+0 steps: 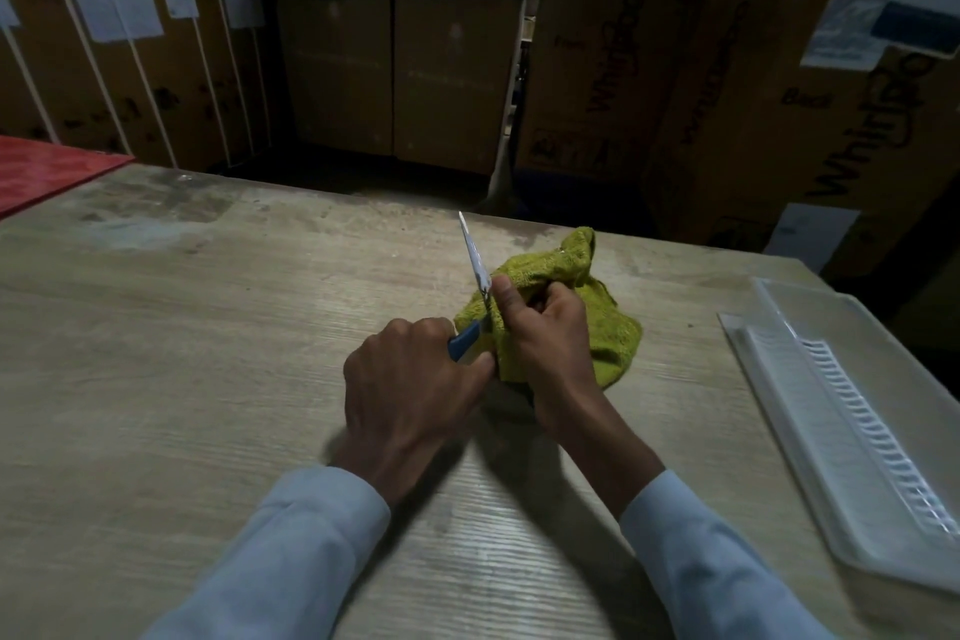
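Note:
A knife [474, 255] with a blue handle and a bright blade points up and away from me over the middle of the wooden table [182, 327]. My left hand [410, 390] grips its handle. A yellow-green cloth [608, 333] is bunched against the lower part of the blade. My right hand [545, 333] grips that cloth, with the thumb pressed up beside the blade. Both sleeves are light blue. What lies under the cloth is hidden.
A clear plastic tray [852, 431] with a ribbed strip lies along the table's right edge. A red sheet [47, 166] covers the far left corner. Large cardboard boxes [727, 83] stand close behind the table's far edge.

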Demonstrator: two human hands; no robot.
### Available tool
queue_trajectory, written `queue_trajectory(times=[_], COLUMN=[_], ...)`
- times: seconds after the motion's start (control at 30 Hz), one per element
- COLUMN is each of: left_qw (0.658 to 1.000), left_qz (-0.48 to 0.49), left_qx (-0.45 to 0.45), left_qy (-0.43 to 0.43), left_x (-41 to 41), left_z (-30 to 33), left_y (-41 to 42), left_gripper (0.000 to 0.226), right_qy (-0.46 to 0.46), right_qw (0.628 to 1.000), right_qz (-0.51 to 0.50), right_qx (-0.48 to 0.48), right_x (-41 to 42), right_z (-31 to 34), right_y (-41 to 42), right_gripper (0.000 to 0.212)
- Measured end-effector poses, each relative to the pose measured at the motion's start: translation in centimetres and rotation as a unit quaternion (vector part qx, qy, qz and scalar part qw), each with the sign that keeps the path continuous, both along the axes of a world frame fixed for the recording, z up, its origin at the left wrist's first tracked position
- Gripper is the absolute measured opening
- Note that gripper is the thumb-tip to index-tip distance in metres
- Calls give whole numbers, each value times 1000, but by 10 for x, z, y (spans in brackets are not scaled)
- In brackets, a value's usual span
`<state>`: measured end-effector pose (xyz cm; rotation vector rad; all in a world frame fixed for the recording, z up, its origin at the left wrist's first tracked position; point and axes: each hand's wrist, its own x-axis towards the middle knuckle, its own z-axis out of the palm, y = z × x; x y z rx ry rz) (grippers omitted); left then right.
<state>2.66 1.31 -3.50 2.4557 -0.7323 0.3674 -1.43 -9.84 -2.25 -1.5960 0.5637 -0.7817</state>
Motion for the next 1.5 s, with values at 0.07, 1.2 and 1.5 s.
queue_trajectory(times=[0.07, 1.2, 1.5], left_qw=[1000, 999, 1000], left_qz=[-1, -9, -3], left_qx=[-2, 30, 14], left_qy=[3, -6, 19], left_x=[0, -7, -1], left_z=[0, -6, -5], left_y=[1, -3, -1], left_gripper=[47, 58, 79], right_qy=[4, 51, -26], right_qw=[1000, 982, 998], right_qz=[-19, -127, -54], right_qx=[-15, -131, 18], right_x=[3, 4, -9], right_z=[-2, -7, -5], right_y=[2, -23, -48], right_gripper=[25, 32, 19])
